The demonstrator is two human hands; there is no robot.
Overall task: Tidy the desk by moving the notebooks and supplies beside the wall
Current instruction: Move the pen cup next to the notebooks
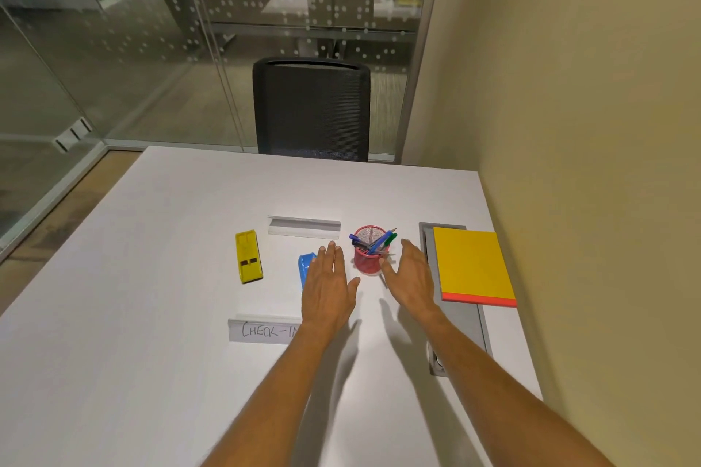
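So we're looking down at a white desk (151,315) with both arms stretched out over it. Our left hand (328,286) is flat, fingers loosely spread, holding nothing – it hovers over a blue stapler (304,267) and hides most of it. Our right hand (411,277) is open too, palm turned inward, just beside a red mesh pen cup (367,260) without clearly touching it. The cup holds blue and green pens and a pencil.

Only readable writing: a folded paper name card (261,331) near us, hand-lettered "CHECK-IN" – our left wrist covers the tail end of it. A second folded card (303,227) sits farther back, blank from this side.

A yellow stapler (248,256) lies well to the left, apart from everything. Over on the right, a yellow notebook (472,263) with a red-orange edge sits by the beige wall (588,125), lying partly over a grey cable hatch (461,318). A black mesh chair (311,110) is tucked in at the far side of the desk.
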